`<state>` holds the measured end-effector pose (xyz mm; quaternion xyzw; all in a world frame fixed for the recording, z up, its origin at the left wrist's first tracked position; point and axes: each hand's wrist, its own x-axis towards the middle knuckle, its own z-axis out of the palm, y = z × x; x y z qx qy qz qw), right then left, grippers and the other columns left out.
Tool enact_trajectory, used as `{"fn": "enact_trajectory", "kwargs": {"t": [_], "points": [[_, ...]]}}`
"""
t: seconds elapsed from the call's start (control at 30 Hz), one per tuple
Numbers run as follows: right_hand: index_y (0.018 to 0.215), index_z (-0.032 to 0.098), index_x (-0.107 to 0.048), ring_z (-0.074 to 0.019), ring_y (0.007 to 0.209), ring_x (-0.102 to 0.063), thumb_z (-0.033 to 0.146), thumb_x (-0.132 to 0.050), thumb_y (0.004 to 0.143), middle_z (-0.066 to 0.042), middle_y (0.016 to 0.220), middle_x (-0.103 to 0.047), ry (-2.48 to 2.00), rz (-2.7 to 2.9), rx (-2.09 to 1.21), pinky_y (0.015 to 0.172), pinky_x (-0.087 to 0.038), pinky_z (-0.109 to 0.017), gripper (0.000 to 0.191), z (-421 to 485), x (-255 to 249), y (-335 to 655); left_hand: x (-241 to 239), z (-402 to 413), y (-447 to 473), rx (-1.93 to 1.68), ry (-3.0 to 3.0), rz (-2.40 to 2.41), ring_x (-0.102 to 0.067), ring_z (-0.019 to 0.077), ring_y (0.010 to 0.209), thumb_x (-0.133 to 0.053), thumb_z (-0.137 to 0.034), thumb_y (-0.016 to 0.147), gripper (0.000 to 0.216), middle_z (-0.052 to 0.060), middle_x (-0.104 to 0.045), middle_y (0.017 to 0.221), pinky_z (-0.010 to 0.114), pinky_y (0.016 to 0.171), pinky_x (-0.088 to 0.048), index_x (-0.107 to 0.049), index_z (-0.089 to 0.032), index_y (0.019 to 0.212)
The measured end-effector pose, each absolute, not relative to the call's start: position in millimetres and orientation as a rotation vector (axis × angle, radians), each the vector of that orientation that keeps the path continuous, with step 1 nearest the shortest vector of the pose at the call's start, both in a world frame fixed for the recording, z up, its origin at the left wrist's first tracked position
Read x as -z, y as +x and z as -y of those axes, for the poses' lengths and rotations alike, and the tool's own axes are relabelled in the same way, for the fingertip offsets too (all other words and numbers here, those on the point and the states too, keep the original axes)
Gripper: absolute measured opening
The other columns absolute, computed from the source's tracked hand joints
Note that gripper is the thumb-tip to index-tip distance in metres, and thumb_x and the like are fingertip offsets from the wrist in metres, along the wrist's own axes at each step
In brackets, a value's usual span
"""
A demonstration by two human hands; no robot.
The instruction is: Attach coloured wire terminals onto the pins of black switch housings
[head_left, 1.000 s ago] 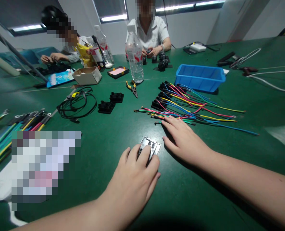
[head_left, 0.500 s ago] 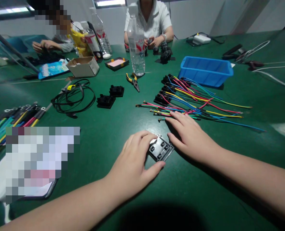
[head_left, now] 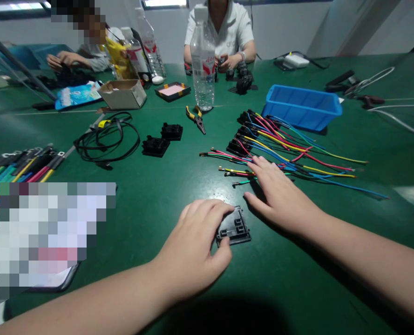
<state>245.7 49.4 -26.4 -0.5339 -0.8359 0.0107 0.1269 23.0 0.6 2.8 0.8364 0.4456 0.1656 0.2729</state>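
Note:
My left hand (head_left: 196,246) curls round a small black plastic connector housing (head_left: 235,227) on the green table, fingers and thumb gripping its left edge. My right hand (head_left: 280,195) lies flat just right of it, fingers stretched out and resting on the near ends of a fan of coloured wires (head_left: 280,153). These red, blue, yellow and green wires run from several black connectors (head_left: 240,135) toward the right.
Two black housings (head_left: 161,139), pliers (head_left: 196,118), a water bottle (head_left: 202,70), a blue bin (head_left: 302,108) and a coiled black cable (head_left: 107,142) lie beyond. More wires (head_left: 14,172) sit at the left. Two other people work at the far side.
My left hand has turned the part over from its metallic side to its black side and drawn it slightly nearer. My right hand stayed on the wire ends.

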Motion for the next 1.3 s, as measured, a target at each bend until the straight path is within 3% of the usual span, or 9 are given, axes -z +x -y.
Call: {"fn": "enact_trajectory", "kwargs": {"t": [0.23,0.6,0.9,1.07,1.3], "points": [[0.15,0.015,-0.025,-0.0334,0.145,-0.017,0.052,-0.036,0.092,-0.01,0.156,-0.025,-1.659,2.447,-0.043,0.108,-0.025,-0.069,0.07,-57,24,249,-3,-1,22,-0.424,2.248,-1.196,-0.047,0.0227,0.116,-0.053,-0.017,0.082,0.043,0.006,-0.056,0.124,0.042,0.103,-0.037,-0.049,-0.021,0.124],[0.147,0.014,-0.029,-0.0349,0.145,-0.018,0.056,-0.04,0.089,-0.011,0.156,-0.026,-1.689,2.394,-0.063,0.108,-0.028,-0.065,0.073,-64,25,247,-5,-1,23,-0.424,2.173,-1.209,-0.046,0.0236,0.115,-0.053,-0.018,0.084,0.039,0.006,-0.055,0.124,0.043,0.102,-0.036,-0.049,-0.021,0.123],[0.144,0.013,-0.033,-0.0378,0.14,-0.028,0.057,-0.043,0.088,-0.015,0.151,-0.037,-1.672,2.377,0.035,0.105,-0.032,-0.063,0.072,-66,29,248,-5,0,24,-0.438,2.173,-1.214,-0.046,0.0244,0.116,-0.055,-0.019,0.084,0.039,0.006,-0.055,0.124,0.044,0.102,-0.036,-0.05,-0.021,0.122],[0.133,0.012,-0.046,-0.0331,0.13,-0.042,0.045,-0.049,0.087,-0.016,0.136,-0.053,-1.625,2.351,0.089,0.101,-0.038,-0.055,0.056,-63,28,249,-5,-1,24,-0.436,2.18,-1.226,-0.047,0.0247,0.116,-0.054,-0.019,0.084,0.039,0.007,-0.055,0.123,0.045,0.102,-0.036,-0.05,-0.02,0.122],[0.116,0.014,-0.059,-0.0323,0.123,-0.048,0.03,-0.045,0.091,-0.014,0.12,-0.063,-1.563,2.41,0.181,0.106,-0.029,-0.055,0.032,-44,17,245,-8,-2,26,-0.411,2.17,-1.246,-0.046,0.0236,0.118,-0.055,-0.019,0.083,0.039,0.006,-0.055,0.124,0.044,0.105,-0.036,-0.05,-0.021,0.122]]}}
